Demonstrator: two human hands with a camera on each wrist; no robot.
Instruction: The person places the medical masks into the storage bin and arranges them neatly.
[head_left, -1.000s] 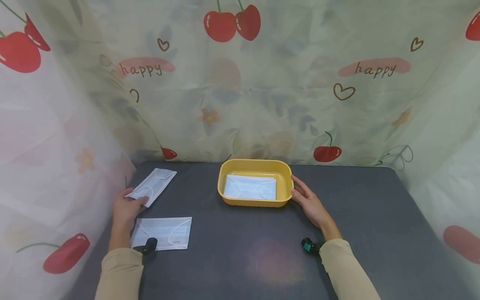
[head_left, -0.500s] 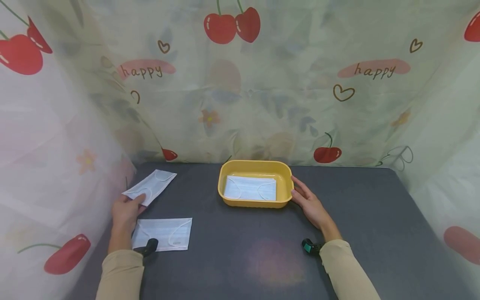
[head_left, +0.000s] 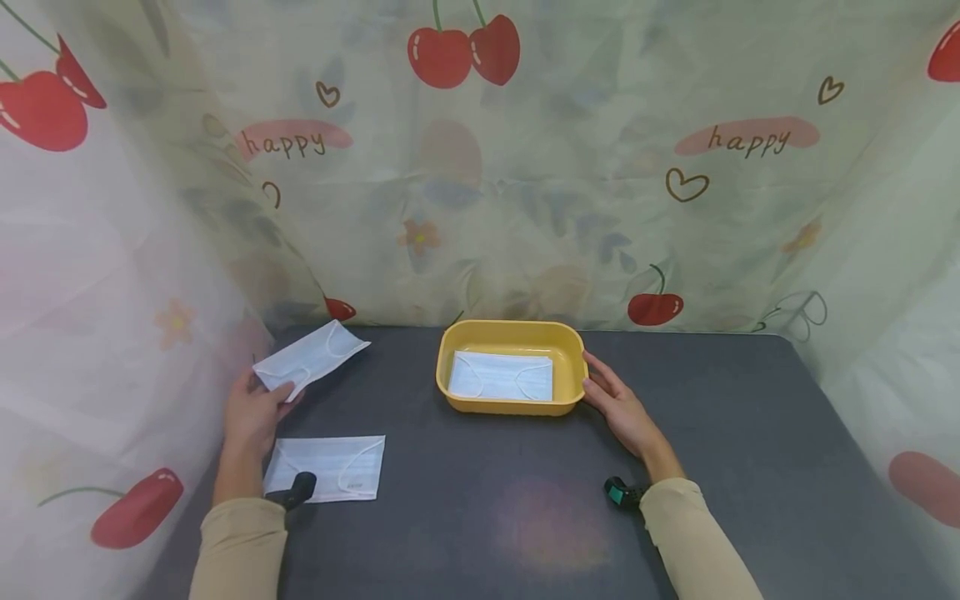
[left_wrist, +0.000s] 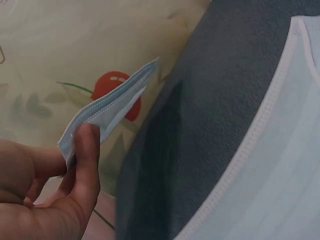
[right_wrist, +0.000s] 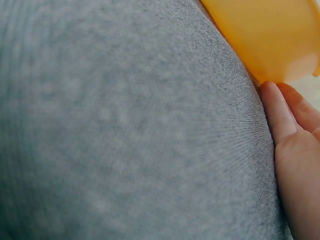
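My left hand [head_left: 251, 421] pinches a pale blue face mask [head_left: 311, 358] by its near left end, thumb on top, lifted above the table's far left part. In the left wrist view the held mask [left_wrist: 107, 107] shows edge-on, slightly bent. A second face mask [head_left: 330, 468] lies flat on the table, partly behind the left wrist strap. Another mask [head_left: 501, 376] lies inside the yellow tray [head_left: 510, 407], perhaps stacked; I cannot tell. My right hand [head_left: 626, 414] touches the tray's right side with extended fingers, also seen against the yellow wall [right_wrist: 280, 40] in the right wrist view.
A dark grey cloth covers the table [head_left: 480, 500]. A printed curtain [head_left: 525, 183] closes off the back and both sides. Black straps with small devices [head_left: 624, 493] sit on both wrists.
The left hand has raised its mask off the table, and its far end has tilted up and moved slightly right. The right hand, tray and other masks have stayed in place.
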